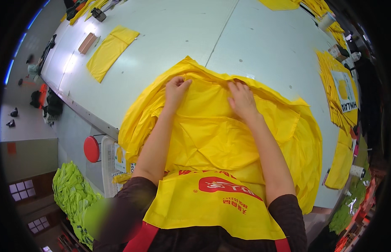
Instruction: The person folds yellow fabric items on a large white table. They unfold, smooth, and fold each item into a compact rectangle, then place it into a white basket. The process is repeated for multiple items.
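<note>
A large yellow garment (212, 140) of thin, smooth fabric lies bunched and creased on the pale table in front of me. Its exact kind cannot be made out. Near its far edge, my left hand (177, 90) pinches the cloth between thumb and fingers. My right hand (243, 98) is at the same edge, a little to the right, with fingers curled over the folded fabric and their tips partly hidden in it. Between the hands, the edge stretches in a shallow fold. I wear a yellow apron (183, 210) with red print, which overlaps the near side of the garment.
A folded yellow piece (112, 52) and a brown box (87, 43) lie at the far left of the table (162, 46). Yellow stacks (330, 90) line the right edge. To the left stand a red stool (91, 149), a white basket (107, 168) and a bright green heap (73, 189).
</note>
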The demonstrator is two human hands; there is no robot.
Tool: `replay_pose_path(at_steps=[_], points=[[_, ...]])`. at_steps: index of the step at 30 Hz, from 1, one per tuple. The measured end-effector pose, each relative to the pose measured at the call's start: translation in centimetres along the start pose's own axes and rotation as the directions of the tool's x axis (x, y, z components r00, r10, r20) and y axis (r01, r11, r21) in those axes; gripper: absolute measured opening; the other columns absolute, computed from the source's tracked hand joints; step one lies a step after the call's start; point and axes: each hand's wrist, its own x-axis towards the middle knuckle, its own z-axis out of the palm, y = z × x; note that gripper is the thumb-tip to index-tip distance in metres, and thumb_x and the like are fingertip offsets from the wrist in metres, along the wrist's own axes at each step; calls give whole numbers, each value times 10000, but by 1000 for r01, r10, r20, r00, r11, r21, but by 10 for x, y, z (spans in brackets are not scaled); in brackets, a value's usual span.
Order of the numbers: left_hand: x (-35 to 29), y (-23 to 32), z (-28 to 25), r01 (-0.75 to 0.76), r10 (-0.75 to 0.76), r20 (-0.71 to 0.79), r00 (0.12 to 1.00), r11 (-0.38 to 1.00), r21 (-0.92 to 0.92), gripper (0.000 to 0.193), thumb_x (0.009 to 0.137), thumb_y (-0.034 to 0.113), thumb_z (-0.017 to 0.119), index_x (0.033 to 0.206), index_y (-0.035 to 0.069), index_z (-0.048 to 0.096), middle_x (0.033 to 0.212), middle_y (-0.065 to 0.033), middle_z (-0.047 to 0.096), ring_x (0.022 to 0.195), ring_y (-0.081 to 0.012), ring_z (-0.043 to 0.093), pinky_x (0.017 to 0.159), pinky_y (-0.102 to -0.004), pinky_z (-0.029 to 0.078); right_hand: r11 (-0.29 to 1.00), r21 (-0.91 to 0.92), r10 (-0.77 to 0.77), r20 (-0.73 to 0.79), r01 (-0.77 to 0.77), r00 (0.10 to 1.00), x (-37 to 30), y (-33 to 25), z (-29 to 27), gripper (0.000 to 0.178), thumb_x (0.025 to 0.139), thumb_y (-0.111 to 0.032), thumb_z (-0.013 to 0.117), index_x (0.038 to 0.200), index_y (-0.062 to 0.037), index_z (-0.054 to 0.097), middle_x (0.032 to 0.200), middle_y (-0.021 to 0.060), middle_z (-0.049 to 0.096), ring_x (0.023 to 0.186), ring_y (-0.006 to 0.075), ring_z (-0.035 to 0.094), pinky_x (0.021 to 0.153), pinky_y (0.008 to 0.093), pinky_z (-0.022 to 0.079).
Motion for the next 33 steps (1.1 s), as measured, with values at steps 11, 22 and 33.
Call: replay_pose_path(at_steps=[11, 22, 33], points=[[-47, 35, 17, 80, 32, 209, 977, 859, -505, 81, 818, 82, 680, 822, 75, 600, 688, 37, 574, 570, -24, 483, 514, -171, 367, 562, 810, 126, 116, -168, 985, 33, -39, -31, 250, 872, -186, 591, 1035, 2, 616, 961, 77, 655, 870, 164, 602, 789, 265, 459], [-20, 37, 9, -468, 466, 85, 881, 832, 299, 131, 791, 103, 686, 821, -2, 612, 646, -56, 559, 561, -140, 501, 553, -262, 428, 557, 829, 258, -217, 38, 941, 4, -45, -34, 130, 833, -116, 619, 874, 7, 622, 830, 86, 642, 767, 191, 600, 688, 276, 463], [-111, 10, 40, -922, 740, 551, 385, 282, 266, 160, 782, 56, 610, 942, 50, 595, 809, -100, 614, 709, -272, 602, 612, -347, 498, 952, -155, 203, -331, -265, 922, -193, 14, -50, 306, 772, -207, 691, 1007, -33, 600, 941, 103, 600, 977, 303, 519, 880, 397, 381]])
